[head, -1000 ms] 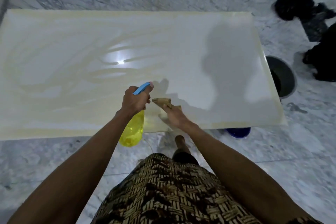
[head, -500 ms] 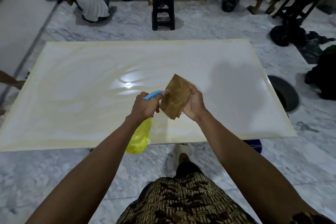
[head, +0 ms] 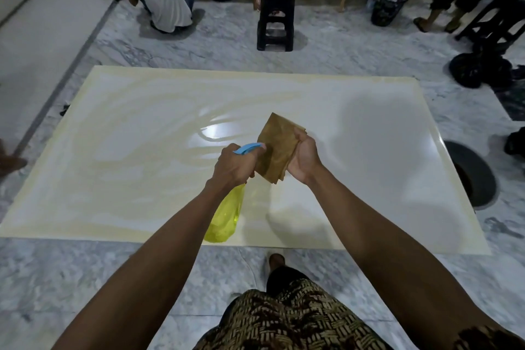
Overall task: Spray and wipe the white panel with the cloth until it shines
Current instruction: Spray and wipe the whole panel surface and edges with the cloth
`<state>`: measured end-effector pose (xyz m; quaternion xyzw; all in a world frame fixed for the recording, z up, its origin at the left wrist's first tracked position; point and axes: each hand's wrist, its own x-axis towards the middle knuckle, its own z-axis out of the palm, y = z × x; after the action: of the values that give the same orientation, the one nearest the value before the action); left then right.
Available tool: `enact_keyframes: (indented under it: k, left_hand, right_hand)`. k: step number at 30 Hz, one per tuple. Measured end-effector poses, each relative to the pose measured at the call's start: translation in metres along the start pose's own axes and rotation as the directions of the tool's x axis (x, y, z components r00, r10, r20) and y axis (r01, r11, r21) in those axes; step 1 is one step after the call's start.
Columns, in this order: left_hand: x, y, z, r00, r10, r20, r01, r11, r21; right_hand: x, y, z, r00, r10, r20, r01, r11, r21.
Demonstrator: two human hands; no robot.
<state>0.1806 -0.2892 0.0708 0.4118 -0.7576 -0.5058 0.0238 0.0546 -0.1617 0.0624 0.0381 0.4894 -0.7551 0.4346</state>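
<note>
The brown cloth (head: 279, 150) looks thin, soft and floppy, so the right hand (head: 304, 159) bunching it along one folded edge seems the sane place to hold it, up in the air above the near middle of the white panel (head: 142, 156), which lies flat on the floor. The left hand (head: 234, 167) is wrapped round the neck of the yellow spray bottle (head: 225, 216), probably light plastic with its blue nozzle aimed at the cloth. No label or writing I can make out, though the bottle is half hidden.
</note>
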Motion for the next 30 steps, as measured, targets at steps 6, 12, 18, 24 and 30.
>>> enact_keyframes:
  k: [6, 12, 18, 24, 30]
  left_hand:
    - [0.057, 0.024, 0.011, 0.999, -0.032, -0.034, 0.033, 0.999, 0.019]
    - [0.118, 0.059, 0.039, 0.998, -0.054, -0.041, 0.052, 0.998, -0.045]
    - [0.178, 0.083, 0.048, 0.998, -0.044, -0.048, 0.039, 0.993, -0.11]
    - [0.218, 0.069, 0.049, 0.998, -0.02, -0.062, 0.012, 0.992, -0.125]
    - [0.218, 0.033, 0.041, 0.993, -0.091, -0.07, 0.084, 0.992, -0.097]
  right_hand:
    - [0.062, -0.023, -0.015, 0.997, 0.027, -0.075, -0.03, 0.999, -0.031]
    - [0.144, -0.055, -0.064, 0.943, 0.02, -0.331, -0.166, 0.892, -0.421]
    - [0.275, -0.125, -0.094, 0.839, -0.522, -0.153, -0.044, 0.216, -0.975]
    - [0.398, -0.118, -0.104, 0.982, -0.184, -0.035, -0.08, -0.239, -0.968]
    - [0.382, -0.042, -0.115, 0.977, -0.214, 0.019, -0.059, -0.352, -0.934]
